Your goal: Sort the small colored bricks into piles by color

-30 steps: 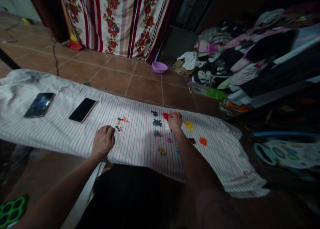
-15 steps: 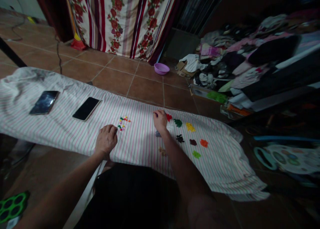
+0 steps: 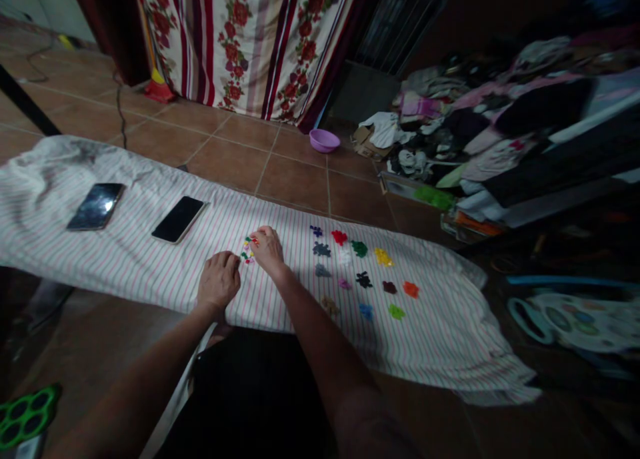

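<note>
Head view: we take the mixed-colour pieces as the centre of our dial, with twelve at the top of the frame. These small pieces lie in a loose cluster on the tabletop, which is covered by a striped cloth.

We find the right hand at three o'clock, over the cluster and hiding part of it. Its fingers are bent and drawn narrow; we cannot tell whether they grip a piece. The left hand rests on the cloth between seven and eight o'clock. Its fingers lie close together, tips just beside the cluster; we cannot tell whether anything is under them.

Between two and four o'clock, well apart from the cluster, we record separate single-colour piles, among them a navy pile, a red pile, a yellow pile, a black pile, an orange pile and a tan pile.

Toward ten o'clock lies a dark-screened phone; farther out, between nine and ten, is a second dark device. On the floor, near one o'clock, we note a purple basin.
</note>
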A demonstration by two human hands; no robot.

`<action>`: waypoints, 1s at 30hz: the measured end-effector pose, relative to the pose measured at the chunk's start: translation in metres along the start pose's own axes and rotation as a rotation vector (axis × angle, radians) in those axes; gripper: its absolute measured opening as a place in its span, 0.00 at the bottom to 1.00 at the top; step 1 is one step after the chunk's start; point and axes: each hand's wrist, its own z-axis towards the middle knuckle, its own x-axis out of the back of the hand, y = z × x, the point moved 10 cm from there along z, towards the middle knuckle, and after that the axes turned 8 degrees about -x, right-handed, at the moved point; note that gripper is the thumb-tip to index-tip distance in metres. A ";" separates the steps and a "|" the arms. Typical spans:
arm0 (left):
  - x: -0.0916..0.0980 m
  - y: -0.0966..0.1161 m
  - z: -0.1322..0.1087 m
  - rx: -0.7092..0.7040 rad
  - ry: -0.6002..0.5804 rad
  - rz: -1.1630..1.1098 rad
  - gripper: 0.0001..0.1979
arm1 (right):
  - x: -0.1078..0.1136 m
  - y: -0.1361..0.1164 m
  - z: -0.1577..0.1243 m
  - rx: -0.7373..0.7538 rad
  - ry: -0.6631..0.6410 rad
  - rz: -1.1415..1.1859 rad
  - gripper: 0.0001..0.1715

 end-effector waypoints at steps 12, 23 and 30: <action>0.003 0.000 0.000 0.011 0.008 -0.019 0.09 | 0.001 0.000 -0.001 -0.019 0.016 0.030 0.06; 0.001 0.000 -0.001 -0.004 0.013 -0.012 0.09 | 0.012 0.007 -0.012 0.006 0.088 0.030 0.06; 0.002 0.000 -0.002 -0.035 0.045 -0.025 0.10 | 0.025 0.038 -0.025 -0.099 0.136 0.064 0.06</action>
